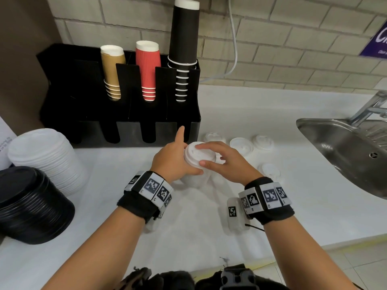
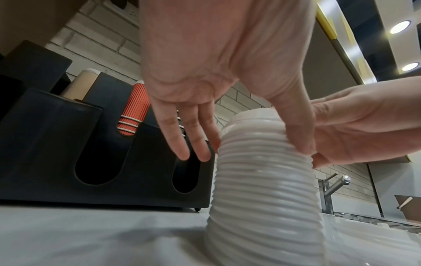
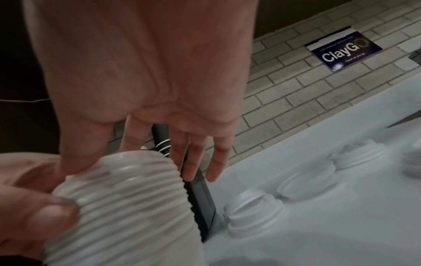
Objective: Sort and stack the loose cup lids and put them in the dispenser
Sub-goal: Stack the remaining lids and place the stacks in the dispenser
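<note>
Right now a tall stack of white cup lids point(image 1: 196, 164) stands upright on the white counter point(image 1: 272, 216), just in front of the right end of the black dispenser point(image 1: 88, 114). The left hand point(image 1: 173, 162) grasps the stack from the left side, thumb pressed against its ribbed wall on the near side and the index finger pointing up toward the dispenser; in the left wrist view the remaining fingers point(image 2: 182, 144) hang fairly straight beside the stack. The right hand point(image 1: 226, 162) holds the upper part of the stack from the right, with one fingertip on the top lid and the thumb against the rim, so both hands are closed around the same stack.

Four loose white lids lie on the counter to the right of the stack: three in a row behind the right hand point(image 1: 214, 137) point(image 1: 240, 144) point(image 1: 262, 142) and one nearer the sink point(image 1: 270, 171). At the left edge of the counter sit a leaning stack of larger white lids point(image 1: 48, 160) and a stack of black lids point(image 1: 31, 204). The dispenser's upper slots carry tan cups point(image 1: 113, 72), red ribbed cups point(image 1: 148, 70) and tall black cups point(image 1: 184, 49). Its lower front slots appear dark. A steel sink point(image 1: 343, 151) lies at the far right.
</note>
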`<state>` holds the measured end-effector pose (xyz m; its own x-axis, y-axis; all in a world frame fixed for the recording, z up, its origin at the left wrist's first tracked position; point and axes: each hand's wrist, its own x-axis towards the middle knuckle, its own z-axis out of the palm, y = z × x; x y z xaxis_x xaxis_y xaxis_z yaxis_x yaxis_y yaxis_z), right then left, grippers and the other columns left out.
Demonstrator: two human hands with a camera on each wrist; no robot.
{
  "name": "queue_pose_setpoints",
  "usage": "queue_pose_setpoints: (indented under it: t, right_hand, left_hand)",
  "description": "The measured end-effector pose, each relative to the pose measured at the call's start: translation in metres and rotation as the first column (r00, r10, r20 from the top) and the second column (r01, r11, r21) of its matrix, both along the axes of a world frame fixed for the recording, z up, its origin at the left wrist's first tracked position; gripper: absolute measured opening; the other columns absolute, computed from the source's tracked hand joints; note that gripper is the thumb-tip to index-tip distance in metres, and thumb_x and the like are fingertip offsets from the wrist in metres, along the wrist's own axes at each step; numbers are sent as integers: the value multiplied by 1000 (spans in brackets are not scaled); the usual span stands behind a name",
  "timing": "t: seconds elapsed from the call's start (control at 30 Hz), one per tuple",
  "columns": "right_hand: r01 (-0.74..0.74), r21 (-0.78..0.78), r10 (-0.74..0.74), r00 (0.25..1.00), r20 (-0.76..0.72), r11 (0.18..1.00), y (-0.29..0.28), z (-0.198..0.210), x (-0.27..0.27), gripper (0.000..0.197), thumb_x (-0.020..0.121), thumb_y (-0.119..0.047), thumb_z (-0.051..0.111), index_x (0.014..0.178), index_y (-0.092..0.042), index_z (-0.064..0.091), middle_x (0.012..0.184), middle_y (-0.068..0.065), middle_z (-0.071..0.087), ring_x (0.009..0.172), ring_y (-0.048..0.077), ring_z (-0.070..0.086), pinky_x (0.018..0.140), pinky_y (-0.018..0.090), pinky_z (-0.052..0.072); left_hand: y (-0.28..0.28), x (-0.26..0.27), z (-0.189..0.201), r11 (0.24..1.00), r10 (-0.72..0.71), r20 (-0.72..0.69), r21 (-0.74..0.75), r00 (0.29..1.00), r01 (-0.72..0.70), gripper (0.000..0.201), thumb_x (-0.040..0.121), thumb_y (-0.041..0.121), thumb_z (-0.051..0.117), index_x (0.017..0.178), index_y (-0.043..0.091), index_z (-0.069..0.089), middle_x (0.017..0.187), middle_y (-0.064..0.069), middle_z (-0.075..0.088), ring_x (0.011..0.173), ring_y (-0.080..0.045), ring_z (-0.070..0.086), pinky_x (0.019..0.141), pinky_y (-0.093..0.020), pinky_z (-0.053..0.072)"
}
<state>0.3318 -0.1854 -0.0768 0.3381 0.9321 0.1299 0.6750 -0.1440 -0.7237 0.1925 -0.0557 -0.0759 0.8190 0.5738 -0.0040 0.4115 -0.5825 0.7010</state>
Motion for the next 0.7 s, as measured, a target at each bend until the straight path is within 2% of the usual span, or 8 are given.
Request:
queue_pose_setpoints:
  t: [0.13, 0.2, 0.27, 0.33, 0.4, 0.57, 0.63, 0.7]
  right_hand:
    - [-3, -49, 6, 999, 46, 999, 2, 3, 0, 39, 87, -34, 67, 126, -36, 58, 124, -4, 51, 114, 7, 46, 86, 6, 32]
    - [-3, -75, 7, 998, 56, 997, 3, 3, -1, 40, 88, -35, 67, 126, -37, 58, 125, -1, 49, 115, 12, 46, 90, 16, 36]
    - [-2, -93, 7, 999, 52, 996, 5, 4, -2, 40, 87, -34, 68, 126, -36, 58, 126, 2, 48, 117, 17, 47, 96, 26, 40]
    - [4, -102, 1, 999, 44, 995, 5, 4, -2, 41, 87, -34, 68, 126, -36, 59, 127, 3, 47, 119, 19, 47, 100, 31, 42]
    - [15, -87, -13, 999, 34, 996, 4, 1, -2, 40, 87, -34, 68, 126, -35, 59, 127, 1, 48, 119, 17, 47, 99, 29, 42]
    - [8, -88, -9, 1000, -16, 996, -5, -5, 1, 45, 87, -38, 67, 130, -37, 53, 132, -12, 51, 117, 1, 44, 84, 2, 33]
    - [75, -134, -89, 991, -99, 988, -14, -3, 13, 50, 85, -41, 67, 132, -37, 49, 131, -11, 52, 122, 3, 46, 90, 8, 35]
    - [256, -237, -263, 965, 3, 937, -25, 0, 35, 52, 87, -43, 64, 134, -31, 46, 133, -4, 51, 128, 14, 44, 98, 24, 37]
  left_hand:
    - [-2, 0, 2, 1000, -4, 4, -4, 1000, 4, 128, 63, 38, 88, 156, 19, 2, 114, 8, 62, 106, -15, 59, 87, -36, 51]
    - [-3, 0, 3, 1000, -6, 6, 1, 1000, 6, 112, 62, 38, 88, 152, 20, 22, 115, 7, 63, 107, -16, 59, 89, -41, 52]
    - [-2, 0, 4, 1000, -8, 22, -5, 1000, 8, 78, 61, 36, 87, 130, 25, 52, 106, 7, 66, 101, -18, 62, 86, -42, 54]
    - [-2, -1, 5, 999, -24, 38, -26, 999, 25, 57, 62, 35, 86, 113, 27, 62, 98, 8, 67, 94, -16, 63, 83, -42, 54]
    - [-1, 0, 4, 997, -64, 61, -31, 996, 66, 50, 64, 36, 85, 106, 23, 62, 93, 7, 67, 90, -16, 62, 82, -44, 54]
    - [3, 3, 5, 991, -124, 57, -43, 991, 126, 50, 65, 36, 86, 110, 33, 65, 95, 11, 69, 95, -13, 63, 86, -44, 52]
    - [5, 4, 5, 993, -109, 40, -39, 993, 110, 54, 62, 36, 89, 110, 35, 64, 101, 13, 68, 101, -13, 61, 90, -42, 51]
    - [6, 5, 5, 995, -92, 31, -40, 995, 93, 58, 60, 34, 90, 112, 35, 64, 105, 14, 67, 107, -14, 59, 93, -40, 49]
